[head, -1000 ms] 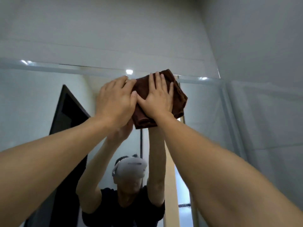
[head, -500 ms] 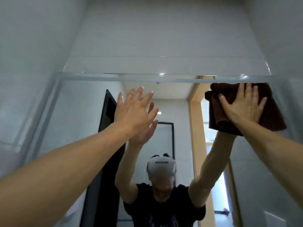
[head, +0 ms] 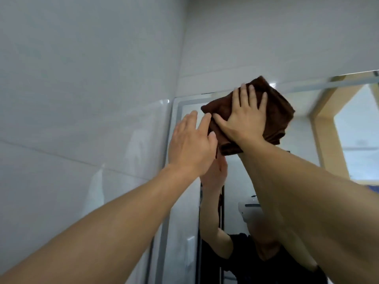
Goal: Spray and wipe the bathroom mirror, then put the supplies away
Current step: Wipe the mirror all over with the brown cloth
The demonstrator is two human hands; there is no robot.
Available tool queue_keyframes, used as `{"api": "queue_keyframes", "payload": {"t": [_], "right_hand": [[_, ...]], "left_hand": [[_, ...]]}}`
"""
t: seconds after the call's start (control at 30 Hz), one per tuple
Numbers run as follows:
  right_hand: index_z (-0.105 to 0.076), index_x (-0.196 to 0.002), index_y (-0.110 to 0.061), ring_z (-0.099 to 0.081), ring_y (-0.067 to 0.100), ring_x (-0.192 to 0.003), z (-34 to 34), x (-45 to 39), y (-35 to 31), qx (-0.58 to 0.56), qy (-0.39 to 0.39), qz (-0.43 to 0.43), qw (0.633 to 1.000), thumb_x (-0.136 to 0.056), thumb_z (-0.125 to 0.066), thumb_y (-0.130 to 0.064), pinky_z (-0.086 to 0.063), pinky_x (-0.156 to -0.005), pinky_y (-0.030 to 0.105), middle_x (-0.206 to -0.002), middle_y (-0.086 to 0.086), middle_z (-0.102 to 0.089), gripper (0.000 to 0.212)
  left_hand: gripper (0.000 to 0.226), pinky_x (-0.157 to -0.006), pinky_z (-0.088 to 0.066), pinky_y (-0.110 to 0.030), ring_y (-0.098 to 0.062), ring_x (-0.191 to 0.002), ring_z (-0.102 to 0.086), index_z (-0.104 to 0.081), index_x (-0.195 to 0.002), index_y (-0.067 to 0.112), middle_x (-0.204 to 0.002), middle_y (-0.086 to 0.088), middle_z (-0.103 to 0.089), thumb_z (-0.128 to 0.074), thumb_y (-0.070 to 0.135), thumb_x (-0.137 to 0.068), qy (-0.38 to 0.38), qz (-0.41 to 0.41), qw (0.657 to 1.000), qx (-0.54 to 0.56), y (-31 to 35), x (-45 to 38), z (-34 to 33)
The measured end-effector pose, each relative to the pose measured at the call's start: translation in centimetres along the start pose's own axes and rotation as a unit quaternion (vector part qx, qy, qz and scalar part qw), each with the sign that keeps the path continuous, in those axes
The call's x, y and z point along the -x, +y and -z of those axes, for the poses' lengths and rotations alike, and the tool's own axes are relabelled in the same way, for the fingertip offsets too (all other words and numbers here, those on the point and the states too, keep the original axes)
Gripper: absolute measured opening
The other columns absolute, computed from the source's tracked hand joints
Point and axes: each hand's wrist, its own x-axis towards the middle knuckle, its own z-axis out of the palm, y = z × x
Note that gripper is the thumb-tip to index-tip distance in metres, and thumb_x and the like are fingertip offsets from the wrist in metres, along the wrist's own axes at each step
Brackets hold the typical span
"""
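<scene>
The mirror fills the right half of the head view, its top edge slanting up to the right. A folded brown cloth is pressed flat against the glass near the mirror's top left corner. My right hand lies spread on the cloth, palm down, fingers pointing up. My left hand is held up just left of the cloth, fingers apart, fingertips near the cloth's left edge, holding nothing. No spray bottle is in view.
A pale tiled side wall meets the mirror's left edge. More pale tile runs above the mirror. The glass reflects a person's raised arms, a dark doorway and a light wooden door frame.
My right hand has swept the cloth from the mirror's top right to its top left. My left hand, apart from the cloth half a second ago, is beside it again.
</scene>
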Motion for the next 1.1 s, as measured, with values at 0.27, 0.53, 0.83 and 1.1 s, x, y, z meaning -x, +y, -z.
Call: {"api": "queue_keyframes", "payload": {"t": [0.27,0.53,0.83,1.1], "right_hand": [[-0.011,-0.161,-0.008,0.007,0.03,-0.157,-4.9,3.6,-11.2,-0.012,-0.023,0.166,0.986,-0.1,-0.021,-0.047,-0.001,-0.126,0.051,-0.17,0.011,-0.005,0.073],[-0.017,-0.159,-0.005,0.003,0.031,-0.157,-5.1,3.1,-7.9,-0.061,-0.053,0.217,0.973,-0.093,0.001,-0.046,-0.007,-0.125,0.05,-0.169,0.015,-0.009,0.08],[-0.01,-0.161,-0.011,0.007,0.028,-0.157,-0.4,3.3,8.1,-0.056,-0.073,0.14,0.986,-0.098,-0.009,-0.049,-0.002,-0.127,0.049,-0.17,0.011,-0.002,0.075],[-0.013,-0.162,-0.022,-0.002,0.021,-0.157,6.5,7.8,27.9,0.044,-0.024,0.023,0.998,-0.087,-0.027,-0.08,0.0,-0.125,0.055,-0.17,0.002,-0.01,0.096]], "left_hand": [[0.05,-0.12,-0.025,-0.044,-0.029,-0.144,-0.03,-0.036,-0.15,0.021,-0.158,-0.013,-0.031,-0.037,0.029,-0.101,0.009,0.039,0.998,-0.044,-6.0,1.7,0.6],[0.049,-0.117,-0.028,-0.045,-0.027,-0.141,-0.035,-0.04,-0.148,0.019,-0.153,-0.01,-0.038,-0.034,0.03,-0.101,0.032,0.034,0.998,-0.029,-1.3,2.1,-0.9],[0.047,-0.118,-0.027,-0.049,-0.025,-0.143,-0.035,-0.043,-0.145,0.023,-0.153,-0.007,-0.04,-0.034,0.033,-0.1,0.049,0.002,0.997,0.06,12.5,1.7,-4.5],[0.048,-0.121,-0.02,-0.047,-0.024,-0.144,-0.032,-0.04,-0.148,0.025,-0.155,-0.006,-0.036,-0.035,0.034,-0.1,0.041,-0.012,0.99,0.135,24.1,4.5,-6.3]]}}
